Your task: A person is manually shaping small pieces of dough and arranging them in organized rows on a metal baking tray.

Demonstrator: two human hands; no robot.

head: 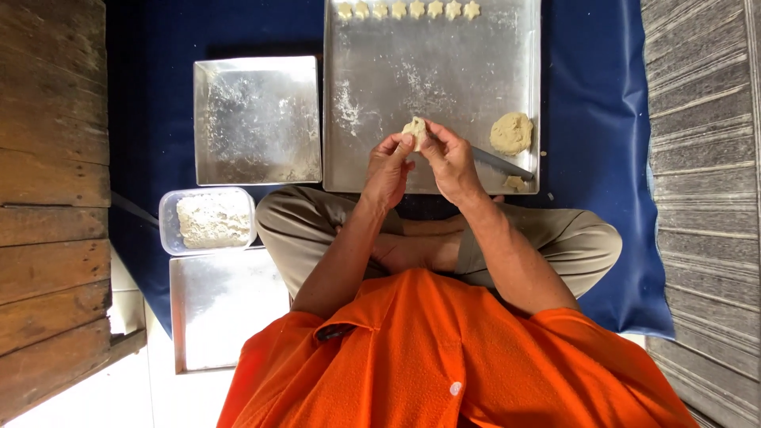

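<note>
Both hands [418,158] pinch dough piece [414,131] above tray [432,87].

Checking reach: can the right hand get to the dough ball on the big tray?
Probably yes. The dough ball lies bare on the large tray, just beyond the right hand, nothing between. But both it and the left hand hold a dough piece.

Large tray [444,95]: dull brushed metal, flour-dusted. Small tray [258,119]: same metal, scuffed. Dough piece [414,131] and lump [510,132]: matt, crumbly. Tub [168,226] at 9 o'clock: clear plastic. Mat [602,158]: smooth blue sheeting. Planks [47,158]: rough weathered wood.
</note>
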